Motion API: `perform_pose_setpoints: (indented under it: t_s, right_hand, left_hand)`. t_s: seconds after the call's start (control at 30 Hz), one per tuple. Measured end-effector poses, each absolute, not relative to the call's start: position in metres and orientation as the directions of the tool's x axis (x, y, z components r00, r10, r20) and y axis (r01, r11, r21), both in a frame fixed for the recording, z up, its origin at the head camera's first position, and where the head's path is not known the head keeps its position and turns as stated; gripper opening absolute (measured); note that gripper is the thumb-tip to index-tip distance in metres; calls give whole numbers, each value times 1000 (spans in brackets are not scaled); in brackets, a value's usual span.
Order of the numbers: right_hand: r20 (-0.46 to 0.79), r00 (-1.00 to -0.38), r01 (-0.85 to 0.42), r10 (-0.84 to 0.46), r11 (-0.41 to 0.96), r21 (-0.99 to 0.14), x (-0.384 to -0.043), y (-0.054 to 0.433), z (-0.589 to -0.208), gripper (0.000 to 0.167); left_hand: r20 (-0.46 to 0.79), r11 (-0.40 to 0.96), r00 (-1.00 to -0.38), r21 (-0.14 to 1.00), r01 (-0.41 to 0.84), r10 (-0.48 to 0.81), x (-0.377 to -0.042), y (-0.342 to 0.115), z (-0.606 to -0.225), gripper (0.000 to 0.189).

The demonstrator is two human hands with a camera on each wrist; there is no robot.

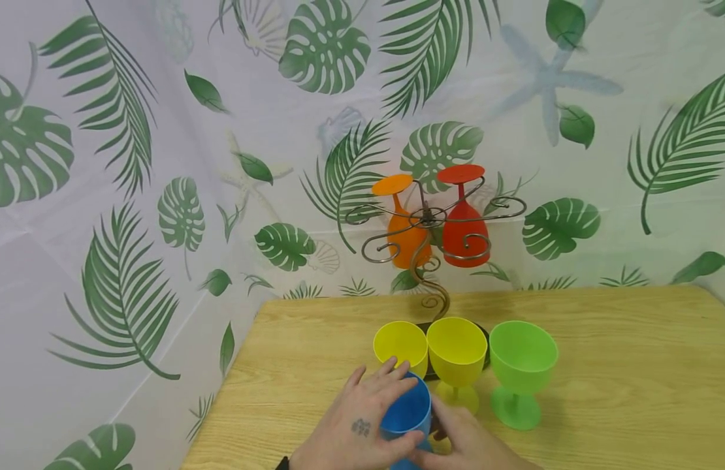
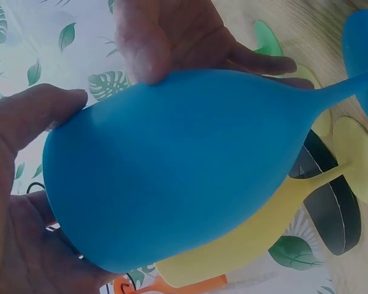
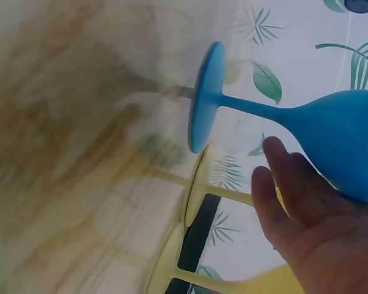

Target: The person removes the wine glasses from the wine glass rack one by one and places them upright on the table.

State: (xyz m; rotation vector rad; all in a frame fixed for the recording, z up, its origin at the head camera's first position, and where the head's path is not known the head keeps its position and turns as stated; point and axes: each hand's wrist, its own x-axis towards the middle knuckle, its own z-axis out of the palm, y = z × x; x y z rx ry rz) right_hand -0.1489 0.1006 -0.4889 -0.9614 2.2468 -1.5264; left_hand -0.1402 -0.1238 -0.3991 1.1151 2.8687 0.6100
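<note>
In my head view, the blue goblet [image 1: 411, 408] is mouth-up near six o'clock of the frame. My left hand [image 1: 362, 418] arches across its rim from nine o'clock, grip pinching it between thumb and fingers. My right hand [image 1: 465, 434] lies at its four o'clock, grip spread, thumb against its side.

1. Near blue goblet [image 2: 172, 165]: smooth, matt plastic.
2. Yellow goblets [image 1: 456, 352] and green goblet [image 1: 522, 372] at right: smooth, matt plastic.
3. Far rack [image 1: 427, 218]: glossy metal wire.
4. Table [image 1: 633, 365]: smooth wood-grain surface.
5. Backdrop [image 1: 233, 39]: creased sheet, cloth or plastic unclear.
</note>
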Motion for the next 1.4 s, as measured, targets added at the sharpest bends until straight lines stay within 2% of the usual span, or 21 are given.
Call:
perform_pose_setpoints:
  t_s: [0.13,0.33,0.4,0.43,0.53,0.63,0.67,0.77,0.87,0.97,1.17,1.27,1.4]
  right_hand:
    - [84,-727,-320,-682,228,-920,-149,109,-489,62]
    - [134,-619,-389,-774,154,-908,-149,132,-490,55]
    - [122,-610,-389,-783,162,-907,-148,140,-488,51]
    - [139,-596,-426,-791,165,-890,-150,145,-491,48]
    - [164,-610,-472,-776,189,-861,-150,155,-488,42]
    - [267,-590,-581,-762,171,-795,-147,164,-482,33]
    - [275,-598,-583,-753,174,-793,-143,166,-475,30]
    - [347,-561,-658,-752,151,-737,-138,176,-463,26]
    - [322,-588,-636,-742,177,-751,-133,187,-445,26]
    - [366,-608,-660,-704,191,-727,-131,198,-431,27]
    - [568,-586,-789,-578,248,-562,-138,216,-414,38]
    - [575,-644,-755,-505,298,-584,-142,223,-405,30]
    - [555,-755,-652,-349,315,-689,-149,232,-391,19]
  left_hand:
    - [159,655,-734,356,667,661,-140,-121,-401,57]
    - [212,612,-703,364,702,679,-139,-115,-402,62]
    - [235,589,-685,370,719,689,-139,-114,-400,65]
    - [242,579,-679,374,724,693,-139,-113,-397,66]
    - [253,563,-669,382,733,699,-140,-110,-388,65]
    - [236,568,-675,391,724,699,-142,-107,-377,65]
    - [228,569,-678,397,720,699,-143,-107,-374,64]
    - [194,572,-687,423,703,700,-147,-108,-363,66]
    - [169,575,-695,445,686,699,-154,-108,-354,68]
    - [162,567,-701,478,671,694,-164,-104,-347,70]
    - [200,520,-689,520,678,697,-181,-98,-341,69]
    - [217,501,-677,525,688,703,-189,-95,-340,67]
    - [240,471,-659,533,703,713,-198,-89,-336,66]
